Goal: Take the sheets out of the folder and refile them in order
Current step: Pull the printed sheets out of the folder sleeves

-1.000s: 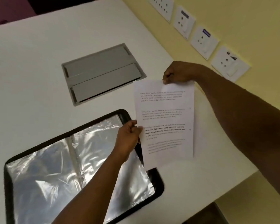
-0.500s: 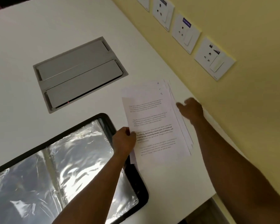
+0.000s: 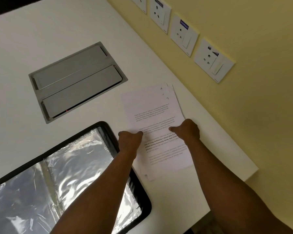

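Note:
A stack of several printed sheets (image 3: 152, 105) lies on the white table (image 3: 41, 39), slightly fanned, with handwritten numbers at the far right corners. My left hand (image 3: 130, 138) pinches the stack's left edge, thumb on top of the top sheet. At the right edge my right hand (image 3: 187, 130) holds the stack, its thumb lying across the paper and its fingers hidden. The open black folder (image 3: 108, 132) with shiny clear sleeves (image 3: 71, 157) sits at the lower left, under my left forearm. Its visible sleeves look empty.
A grey metal cable hatch (image 3: 78, 81) is set flush into the table behind the folder. Wall sockets (image 3: 213, 59) line the yellow wall on the right. The table's right edge (image 3: 227, 132) runs close beside the sheets, and its near corner is at the lower right.
The sheet held up in both hands came down onto the stack. My right hand let go of its top edge, swung beside the pile, and now sits on the stack's right edge.

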The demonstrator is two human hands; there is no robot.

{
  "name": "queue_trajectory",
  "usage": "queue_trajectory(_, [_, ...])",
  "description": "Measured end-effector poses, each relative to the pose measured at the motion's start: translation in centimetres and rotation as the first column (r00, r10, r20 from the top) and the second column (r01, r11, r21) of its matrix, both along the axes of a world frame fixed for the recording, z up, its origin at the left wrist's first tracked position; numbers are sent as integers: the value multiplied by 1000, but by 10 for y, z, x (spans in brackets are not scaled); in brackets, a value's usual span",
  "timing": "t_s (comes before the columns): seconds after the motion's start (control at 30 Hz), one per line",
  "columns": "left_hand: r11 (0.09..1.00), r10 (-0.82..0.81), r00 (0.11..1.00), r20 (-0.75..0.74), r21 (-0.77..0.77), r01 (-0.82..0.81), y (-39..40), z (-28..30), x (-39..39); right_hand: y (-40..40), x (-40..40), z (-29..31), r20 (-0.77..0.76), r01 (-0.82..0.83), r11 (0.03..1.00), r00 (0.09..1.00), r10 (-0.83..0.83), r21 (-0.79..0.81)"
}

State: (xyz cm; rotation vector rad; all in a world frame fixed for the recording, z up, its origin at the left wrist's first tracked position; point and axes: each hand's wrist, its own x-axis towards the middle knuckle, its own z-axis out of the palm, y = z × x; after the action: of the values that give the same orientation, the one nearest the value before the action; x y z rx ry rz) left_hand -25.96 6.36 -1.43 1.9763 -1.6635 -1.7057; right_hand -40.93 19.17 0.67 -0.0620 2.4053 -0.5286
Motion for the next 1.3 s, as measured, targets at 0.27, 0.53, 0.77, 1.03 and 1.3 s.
queue_trajectory(0.27, [996,-88,988,131,28,85,-5,5,-10,16,-14,0,98,-22,952,994,55,-306])
queue_trajectory(0.53, [997,-36,962,-272,55,52,-32,30,-5,18,-22,17,281,91,723,949,146,-684])
queue_trajectory(0.77, [909,-236,877,-418,-414,47,-59,83,-17,-28,-26,60,113,-7,626,982,151,-780])
queue_trajectory(1.03, [773,-344,789,-509,-631,-69,-57,105,-26,-59,-25,90,-71,-3,509,991,-114,-861])
queue_trajectory(1.3, [862,-234,792,-564,-498,-100,-50,81,-20,-63,-17,69,-63,55,500,974,-216,-864])
